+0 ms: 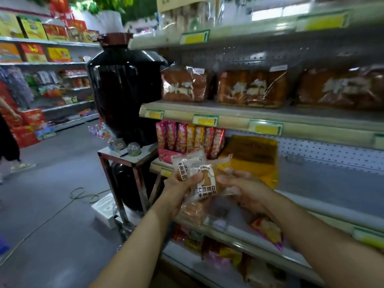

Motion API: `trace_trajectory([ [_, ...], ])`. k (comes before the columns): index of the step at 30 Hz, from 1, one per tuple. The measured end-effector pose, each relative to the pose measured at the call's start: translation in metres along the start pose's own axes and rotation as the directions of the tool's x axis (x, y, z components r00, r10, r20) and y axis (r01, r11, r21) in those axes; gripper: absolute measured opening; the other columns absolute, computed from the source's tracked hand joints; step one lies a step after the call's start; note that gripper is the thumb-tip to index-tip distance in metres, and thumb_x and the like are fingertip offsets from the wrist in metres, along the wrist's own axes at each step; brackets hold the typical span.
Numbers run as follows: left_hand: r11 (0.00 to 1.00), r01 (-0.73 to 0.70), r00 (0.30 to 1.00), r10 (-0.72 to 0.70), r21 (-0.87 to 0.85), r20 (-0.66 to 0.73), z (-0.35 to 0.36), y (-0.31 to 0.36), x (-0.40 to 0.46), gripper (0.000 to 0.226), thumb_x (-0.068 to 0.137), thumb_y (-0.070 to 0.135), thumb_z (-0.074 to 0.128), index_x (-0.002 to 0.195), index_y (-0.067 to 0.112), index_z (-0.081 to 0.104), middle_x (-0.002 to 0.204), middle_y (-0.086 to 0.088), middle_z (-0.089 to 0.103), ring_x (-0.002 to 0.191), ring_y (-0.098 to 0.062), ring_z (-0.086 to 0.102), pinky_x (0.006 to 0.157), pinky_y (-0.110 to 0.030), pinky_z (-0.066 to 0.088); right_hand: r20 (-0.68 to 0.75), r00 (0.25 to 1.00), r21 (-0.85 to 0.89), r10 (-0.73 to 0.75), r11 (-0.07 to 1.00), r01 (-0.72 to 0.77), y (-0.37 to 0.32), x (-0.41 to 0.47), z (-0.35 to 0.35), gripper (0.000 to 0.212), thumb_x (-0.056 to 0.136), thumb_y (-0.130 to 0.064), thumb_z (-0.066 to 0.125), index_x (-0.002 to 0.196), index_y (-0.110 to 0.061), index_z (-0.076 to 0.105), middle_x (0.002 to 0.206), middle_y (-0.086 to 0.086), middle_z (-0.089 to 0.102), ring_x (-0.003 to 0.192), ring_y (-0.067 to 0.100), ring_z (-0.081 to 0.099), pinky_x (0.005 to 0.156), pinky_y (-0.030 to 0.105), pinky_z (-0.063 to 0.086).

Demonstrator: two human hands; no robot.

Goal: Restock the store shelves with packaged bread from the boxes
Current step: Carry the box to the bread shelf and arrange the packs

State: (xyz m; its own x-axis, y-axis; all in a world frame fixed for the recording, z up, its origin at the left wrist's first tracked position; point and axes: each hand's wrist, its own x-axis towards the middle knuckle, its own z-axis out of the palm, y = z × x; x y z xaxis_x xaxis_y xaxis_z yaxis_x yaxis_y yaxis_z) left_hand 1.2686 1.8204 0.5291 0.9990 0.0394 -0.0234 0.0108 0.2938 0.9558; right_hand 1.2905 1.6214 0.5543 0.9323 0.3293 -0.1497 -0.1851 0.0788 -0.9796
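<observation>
At frame centre, both hands, left hand (180,185) and right hand (245,189), grip clear bread packets (204,179) with printed white labels.

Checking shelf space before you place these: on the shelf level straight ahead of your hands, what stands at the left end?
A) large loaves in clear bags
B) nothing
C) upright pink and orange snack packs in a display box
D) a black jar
C: the upright snack packs stand in a row at the left end of that shelf, beside a yellow bag; the large loaves sit one level higher.
</observation>
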Motion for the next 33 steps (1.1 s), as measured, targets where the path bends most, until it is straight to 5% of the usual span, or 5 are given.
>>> trace_trajectory([
  [5, 0.997, -0.028, 0.995, 0.021, 0.068, 0.095, 0.053, 0.013, 0.015, 0.085, 0.051, 0.035, 0.098, 0.123, 0.01, 0.06, 0.114, -0.017, 0.071, 0.106, -0.039, 0.067, 0.098, -0.062, 0.048, -0.073, 0.992, -0.053, -0.1, 0.994, 0.097, -0.024, -0.02, -0.042, 0.025, 0.075, -0.014, 0.079, 0.091, -0.01, 0.06, 0.078, 0.0, 0.073, 0.059, 0.012, 0.068, 0.053, 0.025, 0.05],
  [12, 0.981, -0.116, 0.961, 0.071, 0.155, 0.268, 0.188, 0.012, 0.027, 0.085, 0.046, 0.043, 0.095, 0.122, 0.024, 0.061, 0.108, 0.001, 0.075, 0.103, -0.021, 0.071, 0.093, -0.043, 0.053, -0.174, 0.967, -0.177, -0.184, 0.972, 0.153, -0.071, -0.085, -0.157, 0.021, 0.076, -0.016, 0.077, 0.095, -0.015, 0.068, 0.077, -0.007, 0.073, 0.069, 0.006, 0.067, 0.057, 0.02, 0.048],
  [19, 0.971, -0.167, 0.918, 0.089, 0.172, 0.387, 0.327, 0.01, 0.014, 0.068, 0.059, 0.032, 0.092, 0.118, 0.021, 0.061, 0.103, -0.005, 0.076, 0.108, -0.037, 0.067, 0.096, -0.051, 0.051, -0.256, 0.935, -0.232, -0.247, 0.954, 0.188, -0.111, -0.16, -0.269, 0.037, 0.061, -0.021, 0.078, 0.095, -0.012, 0.067, 0.086, -0.003, 0.076, 0.078, 0.008, 0.071, 0.056, 0.018, 0.046],
  [28, 0.989, -0.127, 0.921, 0.089, 0.076, 0.38, 0.463, -0.002, -0.004, 0.079, 0.069, 0.074, 0.07, 0.132, 0.028, 0.056, 0.124, -0.002, 0.069, 0.114, -0.026, 0.066, 0.092, -0.045, 0.054, -0.399, 0.831, -0.295, -0.388, 0.912, 0.284, -0.15, -0.221, -0.388, 0.074, 0.043, -0.038, 0.084, 0.1, 0.003, 0.06, 0.085, -0.003, 0.071, 0.093, 0.021, 0.058, 0.076, 0.033, 0.039],
  [33, 0.994, -0.102, 0.974, 0.106, -0.029, 0.199, 0.5, -0.016, 0.002, 0.041, 0.089, 0.023, 0.07, 0.125, 0.015, 0.053, 0.109, -0.006, 0.074, 0.103, -0.025, 0.071, 0.094, -0.048, 0.054, -0.505, 0.678, -0.375, -0.534, 0.843, 0.385, -0.174, -0.248, -0.439, 0.044, 0.053, -0.031, 0.083, 0.089, -0.011, 0.066, 0.082, -0.006, 0.074, 0.072, 0.007, 0.066, 0.068, 0.021, 0.044],
])
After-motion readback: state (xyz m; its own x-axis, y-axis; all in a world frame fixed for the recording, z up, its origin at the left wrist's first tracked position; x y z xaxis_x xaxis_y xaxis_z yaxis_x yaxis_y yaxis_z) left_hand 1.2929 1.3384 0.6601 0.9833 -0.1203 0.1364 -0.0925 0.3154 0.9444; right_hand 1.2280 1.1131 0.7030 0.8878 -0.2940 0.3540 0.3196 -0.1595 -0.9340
